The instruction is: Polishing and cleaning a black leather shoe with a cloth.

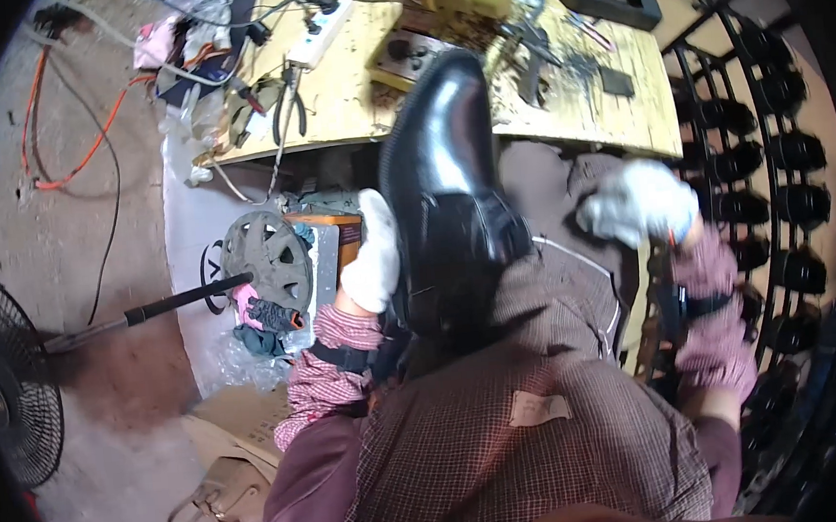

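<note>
As the straight-fingered left hand [372,255] flanks a black leather boot [449,185] above the near checked apron [492,451], the curled right hand [641,202] apart at right, we judge this steadying, with firm support needed next, though we cannot tell either grip.

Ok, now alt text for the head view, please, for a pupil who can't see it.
A glossy black shoe points toward a cluttered yellow workbench, a person's white-gloved left hand at its side. The gloved right hand is apart from it; a black fan shows at far left.
</note>
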{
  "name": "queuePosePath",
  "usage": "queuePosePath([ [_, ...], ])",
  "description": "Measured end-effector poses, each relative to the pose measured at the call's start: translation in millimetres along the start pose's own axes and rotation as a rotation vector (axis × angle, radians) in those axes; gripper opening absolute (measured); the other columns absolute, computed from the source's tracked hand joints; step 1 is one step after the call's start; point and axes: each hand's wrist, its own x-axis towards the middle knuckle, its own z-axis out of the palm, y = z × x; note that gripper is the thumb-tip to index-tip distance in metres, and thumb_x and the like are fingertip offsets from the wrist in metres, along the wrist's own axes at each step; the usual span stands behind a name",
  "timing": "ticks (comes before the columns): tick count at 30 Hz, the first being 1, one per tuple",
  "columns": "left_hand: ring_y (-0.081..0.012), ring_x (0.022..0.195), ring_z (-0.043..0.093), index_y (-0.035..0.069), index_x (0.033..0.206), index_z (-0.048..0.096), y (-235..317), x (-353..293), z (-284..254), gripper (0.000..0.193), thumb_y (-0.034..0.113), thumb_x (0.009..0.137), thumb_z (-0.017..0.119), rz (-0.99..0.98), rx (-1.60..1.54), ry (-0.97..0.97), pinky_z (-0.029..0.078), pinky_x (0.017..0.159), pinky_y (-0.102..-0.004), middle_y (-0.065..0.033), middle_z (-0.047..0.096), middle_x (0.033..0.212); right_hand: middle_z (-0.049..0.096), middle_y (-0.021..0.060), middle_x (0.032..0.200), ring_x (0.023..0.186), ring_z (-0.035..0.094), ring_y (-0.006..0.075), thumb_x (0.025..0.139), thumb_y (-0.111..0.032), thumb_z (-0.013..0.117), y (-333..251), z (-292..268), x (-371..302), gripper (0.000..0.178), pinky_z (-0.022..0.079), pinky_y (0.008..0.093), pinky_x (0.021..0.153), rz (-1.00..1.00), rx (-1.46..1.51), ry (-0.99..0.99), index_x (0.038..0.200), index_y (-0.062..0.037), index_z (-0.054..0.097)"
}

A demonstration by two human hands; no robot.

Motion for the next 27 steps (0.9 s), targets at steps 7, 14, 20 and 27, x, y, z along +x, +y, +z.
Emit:
queuePosePath([
  [7,-0.0283,0.138,0.059,0.008,0.164,0.040,48.3,85.5,-34.0,0.095,0.080,0.104,0.028,0.201,-0.006,0.338,0.047,0.120,-0.0410,-0.0131,0.056,0.157,0.076,0.0127,0.097,0.086,0.077,0.0201,0.097,-0.010,0.076,-40.6,77.9,-57.3,0.027,0.062,0.0316,0.074,0.088,0.539,0.639,0.119,0.0047,0.074],
  [14,-0.0239,0.144,0.051,0.005,0.167,0.034,78.2,137.6,-68.6,0.092,0.075,0.108,0.025,0.367,0.136,0.411,0.040,0.123,-0.0354,-0.0113,0.048,0.164,0.079,0.0161,0.099,0.091,0.078,0.0320,0.085,-0.010,0.082,-61.3,80.7,-53.0,0.040,0.061,0.0385,0.085,0.065,0.396,0.779,0.123,0.0006,0.075],
  [20,-0.0255,0.142,0.053,0.001,0.165,0.037,98.2,117.4,-44.3,0.093,0.075,0.108,0.031,0.432,0.129,0.395,0.043,0.121,-0.0360,-0.0136,0.050,0.161,0.073,0.0175,0.118,0.105,0.075,0.0244,0.099,-0.011,0.074,-69.5,56.6,-29.4,0.048,0.060,0.0332,0.089,0.017,0.982,0.834,0.144,0.0051,0.063],
  [27,-0.0239,0.139,0.055,0.002,0.162,0.044,26.9,77.4,20.3,0.087,0.071,0.110,0.036,0.373,-0.081,0.323,0.040,0.122,-0.0341,-0.0125,0.056,0.156,0.071,0.0157,0.122,0.111,0.070,0.0291,0.095,-0.011,0.070,-134.2,-68.8,74.2,0.042,0.054,0.0432,0.100,-0.457,-0.161,1.302,0.137,-0.0068,0.069],
])
